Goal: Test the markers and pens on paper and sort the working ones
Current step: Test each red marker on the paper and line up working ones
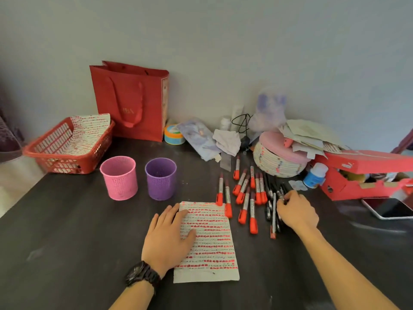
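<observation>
**Dark table [67,231] crowded with markers**

A sheet [212,249] rowed with red strokes is pressed flat by the left hand [166,238], fingers straight. Red-capped markers [243,193] lie just beside it. The right hand [296,212] is curled over dark pens [273,217], grip unclear. Gold lettering on the red bag [131,101] is blurred.

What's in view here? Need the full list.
paper: 1, white with red marks, table front centre
markers: about ten, red-capped, right of paper
pens: a bunch, dark, right of markers
pink cup: 1, pink, behind paper, left
purple cup: 1, purple, right of pink cup
basket: 1, red, back left, holds marked paper
bag: 1, red, against wall
box: 1, red, far right
table: 1, dark
left hand: flat on paper, watch on wrist
right hand: fingers curled on pens
</observation>
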Demonstrator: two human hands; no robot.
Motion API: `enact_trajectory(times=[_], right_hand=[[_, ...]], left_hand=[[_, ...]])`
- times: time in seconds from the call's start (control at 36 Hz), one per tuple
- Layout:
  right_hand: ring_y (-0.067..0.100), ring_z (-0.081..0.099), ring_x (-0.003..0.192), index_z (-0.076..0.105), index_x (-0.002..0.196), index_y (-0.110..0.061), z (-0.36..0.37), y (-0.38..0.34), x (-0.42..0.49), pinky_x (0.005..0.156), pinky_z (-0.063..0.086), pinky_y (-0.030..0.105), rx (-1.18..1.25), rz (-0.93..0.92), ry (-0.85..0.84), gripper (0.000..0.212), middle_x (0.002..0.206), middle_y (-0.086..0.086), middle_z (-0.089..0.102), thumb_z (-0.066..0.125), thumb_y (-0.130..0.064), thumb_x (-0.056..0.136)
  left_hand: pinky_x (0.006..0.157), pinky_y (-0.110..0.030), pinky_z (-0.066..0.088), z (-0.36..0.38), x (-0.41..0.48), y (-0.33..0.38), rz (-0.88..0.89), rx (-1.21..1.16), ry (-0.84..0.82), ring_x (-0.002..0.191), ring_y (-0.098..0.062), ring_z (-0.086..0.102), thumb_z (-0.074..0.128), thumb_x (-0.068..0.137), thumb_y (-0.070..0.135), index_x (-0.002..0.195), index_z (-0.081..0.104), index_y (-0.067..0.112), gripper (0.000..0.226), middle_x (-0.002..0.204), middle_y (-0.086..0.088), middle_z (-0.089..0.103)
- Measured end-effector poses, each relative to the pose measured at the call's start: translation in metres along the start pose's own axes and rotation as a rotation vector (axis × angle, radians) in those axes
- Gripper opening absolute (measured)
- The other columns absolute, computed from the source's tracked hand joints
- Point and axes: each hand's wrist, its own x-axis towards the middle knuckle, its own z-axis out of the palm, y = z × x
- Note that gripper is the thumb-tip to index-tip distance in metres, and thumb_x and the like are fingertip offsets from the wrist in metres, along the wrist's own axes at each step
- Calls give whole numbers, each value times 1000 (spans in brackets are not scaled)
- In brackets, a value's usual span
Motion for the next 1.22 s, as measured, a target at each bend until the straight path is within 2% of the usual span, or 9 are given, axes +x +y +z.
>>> enact_trajectory(times=[0.14, 0.25, 0.39, 0.47, 0.58, 0.69, 0.89, 1.08, 1.22], right_hand=[[35, 53, 119, 51, 126, -16, -3, -20, -4, 84, 47, 45, -22, -42, 90, 40, 130, 13, 56, 52, -42, 95], [33, 52, 118, 54, 124, -18, 4, -53, -16, 88, 48, 45, 12, -194, 109, 40, 124, 11, 58, 54, -44, 94], [28, 55, 116, 56, 121, -23, 22, -106, -36, 92, 48, 41, 39, -421, 138, 45, 121, 6, 61, 48, -59, 94], [29, 46, 128, 52, 130, -31, 34, -132, -44, 93, 49, 42, -19, -512, 97, 49, 134, 4, 52, 42, -64, 94], [23, 26, 145, 50, 140, -36, 48, -143, -44, 109, 39, 45, -120, -613, -33, 44, 156, -1, 37, 42, -50, 100], [20, 27, 144, 54, 139, -33, 53, -128, -40, 110, 35, 44, -153, -547, -81, 42, 152, -7, 44, 42, -42, 100], [19, 38, 137, 58, 135, -37, 46, -91, -39, 105, 40, 39, -195, -499, -13, 41, 148, -12, 48, 43, -46, 97], [19, 49, 118, 64, 118, -36, 45, -78, -43, 94, 45, 36, -155, -473, 64, 32, 128, -6, 54, 47, -52, 96], [27, 49, 121, 66, 116, -26, 31, -95, -27, 99, 45, 40, -71, -471, 95, 31, 128, 3, 57, 50, -45, 97]], left_hand=[[119, -37, -8, 3, 1, 1, -8, -2, 17, 155, -11, 5, 30, 93, 73, 157, 19, 41, 72, 168, 15, 8], [124, -40, -2, 1, 1, 3, -13, 0, 24, 155, -11, 8, 32, 92, 72, 156, 20, 41, 72, 168, 14, 11], [120, -36, -7, -2, 1, 4, -23, 4, 22, 154, -10, 9, 30, 90, 74, 154, 22, 43, 72, 167, 17, 10], [121, -36, -6, -4, 0, 5, -20, -3, 26, 153, -9, 9, 29, 88, 74, 153, 23, 44, 72, 166, 18, 11], [122, -36, -4, -5, -1, 5, -18, 4, 26, 153, -9, 10, 29, 88, 73, 153, 25, 44, 71, 166, 18, 12], [122, -36, -5, -4, -1, 4, -29, -5, 16, 153, -9, 9, 30, 88, 72, 153, 24, 44, 71, 166, 18, 11], [117, -34, -10, -3, 2, 5, -38, 3, 15, 154, -9, 8, 32, 90, 72, 154, 21, 44, 71, 166, 18, 10], [123, -38, -7, -2, -5, 6, -18, 23, 7, 155, -9, 1, 29, 94, 71, 157, 16, 42, 71, 168, 16, 5], [125, -39, -4, -4, -6, 9, -18, 24, 19, 155, -10, 3, 31, 95, 69, 157, 18, 40, 70, 168, 15, 7]])
